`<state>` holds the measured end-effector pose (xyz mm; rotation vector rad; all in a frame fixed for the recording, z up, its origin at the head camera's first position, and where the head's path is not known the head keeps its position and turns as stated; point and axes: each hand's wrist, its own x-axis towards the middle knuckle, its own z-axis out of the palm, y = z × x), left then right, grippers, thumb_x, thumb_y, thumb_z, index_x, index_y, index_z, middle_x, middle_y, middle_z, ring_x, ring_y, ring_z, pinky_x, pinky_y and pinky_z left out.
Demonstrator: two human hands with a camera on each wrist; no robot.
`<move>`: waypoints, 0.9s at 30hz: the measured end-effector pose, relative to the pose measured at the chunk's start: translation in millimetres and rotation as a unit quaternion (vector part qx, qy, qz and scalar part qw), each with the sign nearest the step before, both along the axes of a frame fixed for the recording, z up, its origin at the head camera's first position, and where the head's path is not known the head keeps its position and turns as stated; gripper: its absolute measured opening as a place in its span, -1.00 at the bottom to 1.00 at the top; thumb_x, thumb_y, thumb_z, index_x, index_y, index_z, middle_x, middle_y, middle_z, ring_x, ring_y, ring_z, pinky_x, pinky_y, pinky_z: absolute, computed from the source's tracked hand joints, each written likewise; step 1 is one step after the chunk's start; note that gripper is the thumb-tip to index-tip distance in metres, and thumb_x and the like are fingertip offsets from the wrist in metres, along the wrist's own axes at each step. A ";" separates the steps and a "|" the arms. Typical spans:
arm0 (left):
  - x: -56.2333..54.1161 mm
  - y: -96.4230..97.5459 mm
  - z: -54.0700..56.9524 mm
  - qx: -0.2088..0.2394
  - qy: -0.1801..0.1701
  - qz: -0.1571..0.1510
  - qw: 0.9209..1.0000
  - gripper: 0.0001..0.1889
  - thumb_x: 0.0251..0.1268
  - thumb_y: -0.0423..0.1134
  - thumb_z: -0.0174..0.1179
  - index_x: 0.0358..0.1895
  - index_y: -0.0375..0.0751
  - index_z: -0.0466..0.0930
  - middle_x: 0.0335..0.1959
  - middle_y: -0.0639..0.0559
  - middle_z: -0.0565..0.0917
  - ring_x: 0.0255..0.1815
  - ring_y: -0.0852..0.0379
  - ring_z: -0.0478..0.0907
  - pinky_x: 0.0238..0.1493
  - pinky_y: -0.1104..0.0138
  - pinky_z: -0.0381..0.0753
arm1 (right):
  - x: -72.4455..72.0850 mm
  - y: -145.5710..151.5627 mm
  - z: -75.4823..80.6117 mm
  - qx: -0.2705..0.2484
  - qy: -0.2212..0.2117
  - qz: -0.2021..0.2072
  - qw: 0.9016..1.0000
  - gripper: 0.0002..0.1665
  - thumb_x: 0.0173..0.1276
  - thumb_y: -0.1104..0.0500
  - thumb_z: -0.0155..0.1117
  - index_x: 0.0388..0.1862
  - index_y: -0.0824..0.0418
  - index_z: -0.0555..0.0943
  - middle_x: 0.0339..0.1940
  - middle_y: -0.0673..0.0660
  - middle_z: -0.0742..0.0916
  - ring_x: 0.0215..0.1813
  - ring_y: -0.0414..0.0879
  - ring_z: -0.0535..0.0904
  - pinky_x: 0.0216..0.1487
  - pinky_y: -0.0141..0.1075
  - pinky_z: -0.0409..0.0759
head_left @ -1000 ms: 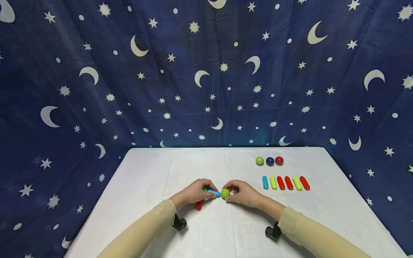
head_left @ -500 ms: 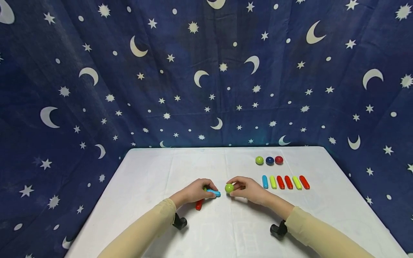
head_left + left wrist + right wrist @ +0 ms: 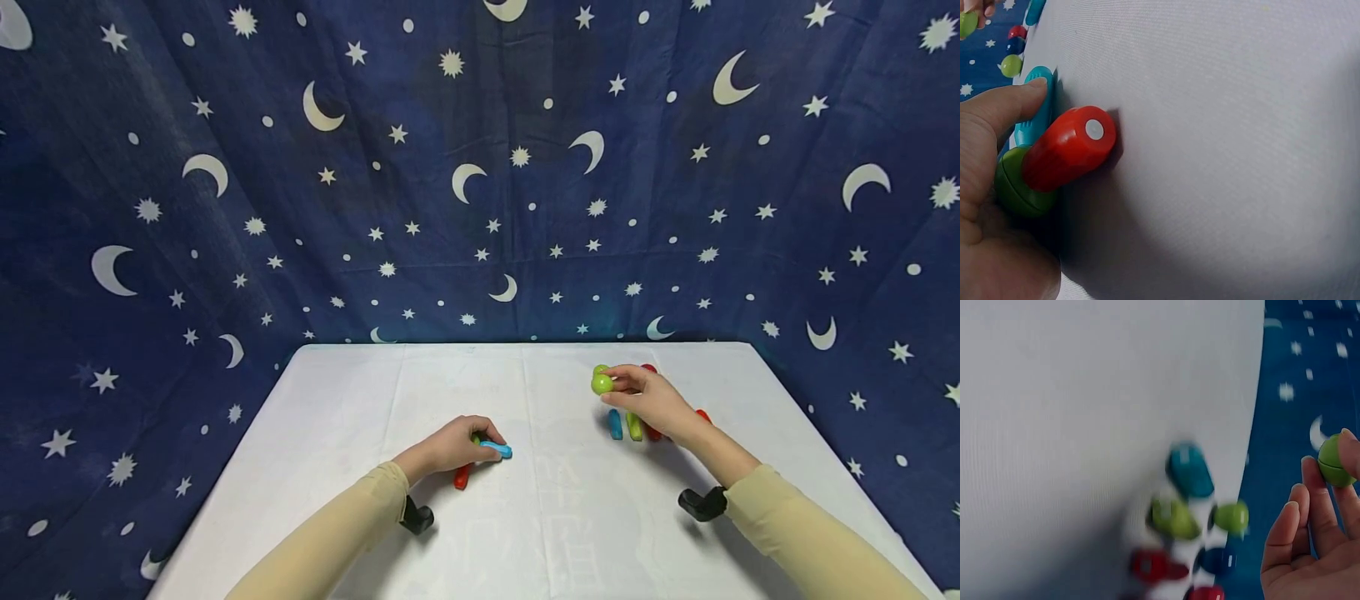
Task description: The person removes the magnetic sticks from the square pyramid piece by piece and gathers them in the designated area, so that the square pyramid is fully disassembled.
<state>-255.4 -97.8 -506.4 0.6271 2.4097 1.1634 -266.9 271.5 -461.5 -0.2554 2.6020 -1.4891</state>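
My left hand (image 3: pixel 456 446) rests low over the table and grips a blue stick (image 3: pixel 497 450), its thumb lying along it. A green ball (image 3: pixel 1016 187) sits at that stick's end, mostly hidden by the hand in the head view. From the ball a red stick (image 3: pixel 462 477) points toward the near edge, showing a pale round end in the left wrist view. My right hand (image 3: pixel 654 404) pinches another green ball (image 3: pixel 602 384) between thumb and fingertips, above the table near the loose pieces at the right.
Behind the held ball stands a loose green ball (image 3: pixel 1232 517), beside a dark blue ball (image 3: pixel 1216 560) and a red ball (image 3: pixel 1205 593). A row of loose sticks, including a blue one (image 3: pixel 616 424) and a yellow-green one (image 3: pixel 634 427), lies partly under my right hand. Starry cloth hangs behind.
My right hand has taken the green ball from beside the blue stick's tip, lifted it, and carried it right and back to the loose balls. The left hand has stayed still.
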 end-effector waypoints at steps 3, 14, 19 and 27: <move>0.2 -0.8 0.2 -0.001 -0.002 0.000 1.000 -0.89 0.32 -0.15 0.43 -0.14 0.05 0.74 -0.16 0.22 0.66 -0.13 0.18 0.50 0.07 0.24 0.44 | -5.5 19.5 4.4 0.014 -0.010 -0.033 0.999 -0.28 0.41 -0.08 0.42 0.41 0.24 0.47 0.14 0.26 0.66 0.16 0.12 0.56 0.12 -0.08 0.55; -0.6 -2.0 0.2 -0.003 -0.009 -0.002 1.000 -0.91 0.35 -0.11 0.40 -0.14 0.11 0.73 -0.15 0.26 0.64 -0.15 0.16 0.50 0.06 0.22 0.45 | -25.1 79.1 -1.9 0.057 -0.026 -0.126 0.990 -0.13 0.49 -0.20 0.27 0.51 0.33 0.30 0.38 0.49 0.46 0.35 0.39 0.38 0.34 0.32 0.32; -1.0 -2.2 -0.6 -0.003 -0.005 -0.005 1.000 -0.91 0.35 -0.10 0.40 -0.15 0.11 0.72 -0.14 0.26 0.64 -0.14 0.16 0.50 0.05 0.22 0.45 | -35.3 97.8 -14.9 0.089 -0.019 -0.142 0.986 -0.13 0.49 -0.18 0.27 0.47 0.39 0.29 0.34 0.54 0.46 0.23 0.36 0.42 0.18 0.20 0.48; 0.0 -2.5 0.4 -0.005 -0.006 -0.004 1.000 -0.91 0.36 -0.11 0.39 -0.14 0.13 0.72 -0.14 0.27 0.64 -0.14 0.17 0.51 0.05 0.24 0.45 | -50.5 111.0 -34.9 0.103 -0.038 -0.147 0.983 -0.19 0.46 -0.05 0.34 0.45 0.42 0.32 0.26 0.52 0.47 0.16 0.35 0.40 0.22 0.22 0.45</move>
